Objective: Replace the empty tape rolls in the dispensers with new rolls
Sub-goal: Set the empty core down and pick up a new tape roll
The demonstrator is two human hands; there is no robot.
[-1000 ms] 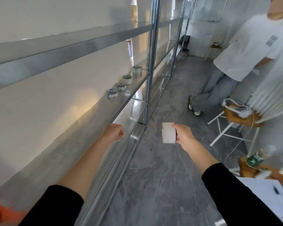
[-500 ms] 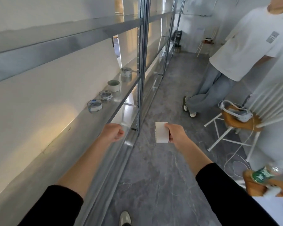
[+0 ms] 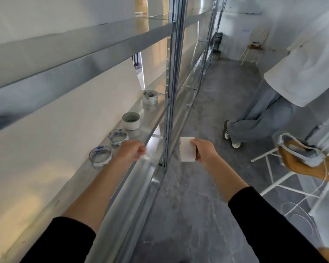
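Observation:
My right hand [image 3: 204, 151] grips a white tape roll [image 3: 187, 149], held on edge over the floor just right of the shelf post. My left hand [image 3: 131, 150] is a closed fist with nothing in it, hovering at the front edge of the metal shelf [image 3: 152, 118]. Several tape rolls stand in a row on that shelf: a clear roll [image 3: 100, 155] nearest my left hand, another clear roll [image 3: 118, 137], a white roll with a patterned core [image 3: 131, 121], and a printed roll [image 3: 150, 96] farthest away. No dispenser is in view.
A person in a white shirt and grey trousers [image 3: 273, 111] stands to the right in the aisle. A white-legged chair [image 3: 300, 164] with a headset and cable on it is at the right. A vertical shelf post [image 3: 169, 92] rises between my hands.
I have walked forward along the shelf. The row of tape rolls is now much closer, beside my left fist. My right hand still holds the white roll.

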